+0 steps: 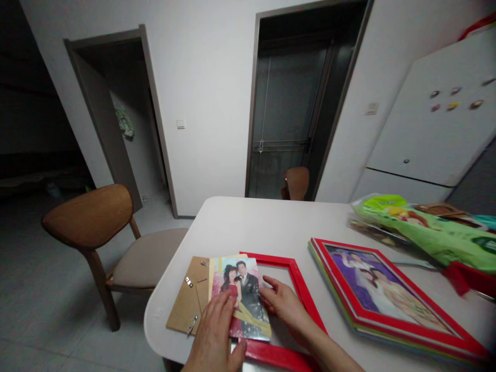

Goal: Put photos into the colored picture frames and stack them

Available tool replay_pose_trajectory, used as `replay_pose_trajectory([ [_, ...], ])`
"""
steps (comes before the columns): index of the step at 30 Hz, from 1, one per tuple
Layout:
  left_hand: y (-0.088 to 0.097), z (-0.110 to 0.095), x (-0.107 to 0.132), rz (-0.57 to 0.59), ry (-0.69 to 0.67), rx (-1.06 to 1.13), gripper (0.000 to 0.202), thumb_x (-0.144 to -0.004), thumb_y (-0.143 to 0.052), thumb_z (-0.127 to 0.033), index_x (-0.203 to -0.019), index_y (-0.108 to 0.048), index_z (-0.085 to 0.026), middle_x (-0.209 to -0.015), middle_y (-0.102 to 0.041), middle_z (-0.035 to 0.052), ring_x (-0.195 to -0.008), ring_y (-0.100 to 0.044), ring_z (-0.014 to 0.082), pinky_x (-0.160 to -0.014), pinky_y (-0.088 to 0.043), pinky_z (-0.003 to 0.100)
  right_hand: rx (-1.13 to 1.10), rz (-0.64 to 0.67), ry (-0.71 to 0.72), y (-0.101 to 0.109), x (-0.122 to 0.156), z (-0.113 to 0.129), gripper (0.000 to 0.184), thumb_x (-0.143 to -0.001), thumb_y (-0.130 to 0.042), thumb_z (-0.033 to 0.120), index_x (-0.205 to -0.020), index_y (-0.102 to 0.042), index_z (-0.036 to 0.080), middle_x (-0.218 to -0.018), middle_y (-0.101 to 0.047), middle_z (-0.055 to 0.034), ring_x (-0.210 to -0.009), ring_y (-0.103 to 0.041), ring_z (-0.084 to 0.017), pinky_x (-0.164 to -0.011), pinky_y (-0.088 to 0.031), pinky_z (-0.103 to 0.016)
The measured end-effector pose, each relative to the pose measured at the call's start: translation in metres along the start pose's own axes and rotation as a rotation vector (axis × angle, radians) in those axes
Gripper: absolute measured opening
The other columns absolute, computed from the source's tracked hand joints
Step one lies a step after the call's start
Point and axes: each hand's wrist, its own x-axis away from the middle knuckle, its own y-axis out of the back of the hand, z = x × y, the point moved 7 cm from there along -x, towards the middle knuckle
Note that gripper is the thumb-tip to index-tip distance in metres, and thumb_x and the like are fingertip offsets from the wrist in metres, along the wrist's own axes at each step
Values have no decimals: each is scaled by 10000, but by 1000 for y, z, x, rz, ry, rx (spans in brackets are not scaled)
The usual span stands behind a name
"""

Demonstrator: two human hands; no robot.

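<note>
A printed photo [248,284] of a couple in a red dress and dark suit lies over a brown backing board [182,299] with metal clips and a red picture frame [300,281]. Between photo and board shows a pale yellow sheet [211,271]. My left hand [215,330] rests on the photo's lower left, fingers stretched out and thumb apart. At the photo's right edge is my right hand [284,305], its index finger raised and the other fingertips against the edge. The frame's lower side passes partly under my hands and right forearm.
To the right lies a stack of framed pictures [387,294], a red one on top. Beyond it are a green plastic package [437,227] and a blurred red object [470,279]. A wooden chair [93,222] stands left of the white table [240,222]; another chair [297,182] is behind it.
</note>
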Motion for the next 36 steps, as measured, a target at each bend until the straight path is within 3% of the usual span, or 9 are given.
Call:
replay_pose_trajectory([
  [4,-5,-10,-6,-65,-85,-41,650,-574,-478,-94,-1216,-377,-97,-1301,-351,157,-1190,-305,303,-944,-313,494,-202,88,-4,-29,2,20,279,-612,-549,226,-851,-615,101,-658,-651,-52,-597,-587,-151,-572,-447,-252],
  [8,24,-18,-18,-308,-157,105,577,-632,-381,-10,-1196,-403,-128,-1249,-435,122,-1167,-367,230,-961,-322,419,-303,86,114,-33,19,56,357,-655,-563,370,-921,-593,133,-800,-646,-62,-619,-572,-139,-547,-443,-248],
  [11,46,-15,-24,-498,6,391,369,-777,-384,-109,-1137,-458,-133,-1120,-554,110,-1057,-491,205,-910,-385,344,-313,-12,101,-21,28,53,423,-676,-542,439,-991,-551,157,-900,-621,-78,-675,-575,-141,-551,-448,-250],
  [14,37,-15,-24,-563,262,723,283,-815,-409,-240,-1039,-527,-114,-981,-624,110,-966,-553,222,-840,-431,319,-410,-122,-93,-6,31,20,376,-684,-537,423,-959,-545,166,-935,-615,-90,-754,-594,-165,-613,-466,-279],
  [18,2,-22,-23,-483,434,1087,373,-742,-488,-269,-1078,-499,-108,-1005,-613,107,-974,-543,231,-856,-409,318,-596,-154,1,18,28,10,345,-672,-523,289,-1001,-509,188,-877,-650,-53,-786,-604,-176,-633,-476,-274],
  [22,-13,-14,-27,-371,442,1258,537,-679,-477,-208,-1194,-359,-107,-1171,-502,135,-1060,-482,224,-899,-373,332,-398,-191,9,55,25,13,511,-628,-469,179,-1137,-426,188,-839,-671,-36,-687,-622,-178,-540,-472,-252],
  [25,-17,-5,-28,-210,448,1014,526,-661,-484,-174,-1171,-388,-86,-1207,-467,144,-1119,-423,219,-953,-314,333,-215,-179,-84,72,22,5,571,-601,-410,147,-1172,-404,161,-766,-680,-43,-584,-622,-174,-473,-451,-242],
  [29,-18,-11,-27,-48,348,611,500,-658,-463,-143,-1155,-434,-105,-1212,-471,113,-1131,-402,214,-981,-275,344,-34,-155,-59,76,12,-1,579,-579,-361,133,-1154,-438,136,-690,-676,-38,-524,-608,-156,-449,-428,-221],
  [36,-23,-22,-24,93,242,365,570,-659,-508,-216,-1195,-399,-57,-1293,-365,156,-1186,-332,245,-993,-271,373,438,-287,57,79,-2,7,518,-647,-300,145,-1136,-452,69,-719,-662,-58,-514,-583,-139,-475,-420,-214],
])
